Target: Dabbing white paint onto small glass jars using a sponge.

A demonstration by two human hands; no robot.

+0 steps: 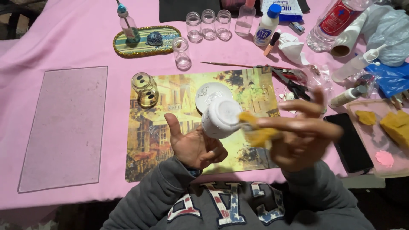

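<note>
A small white cup (220,118) is held tipped on its side above a picture placemat (179,127), its base turned toward the camera. The left hand (194,146) cradles it from below, palm up, thumb raised and fingers curled round its underside. The right hand (304,130), blurred, pinches a yellow sponge (255,130) between thumb and fingertips and presses it against the cup's side, the other fingers spread.

Just behind the cup a white saucer (211,94) lies on the placemat, and near the mat's left corner stands a small glass jar (145,88) with yellowish liquid. The mat rests on a worktop covered by a pink cloth (76,38). To the right lie a black phone (350,142) and a pink tray (379,140) holding more yellow sponge pieces. Farther back stand empty glass jars (208,24), a white bottle with a blue cap (266,25) and a striped oval dish (147,40). A clear rectangular sheet (64,127) lies well to the left.
</note>
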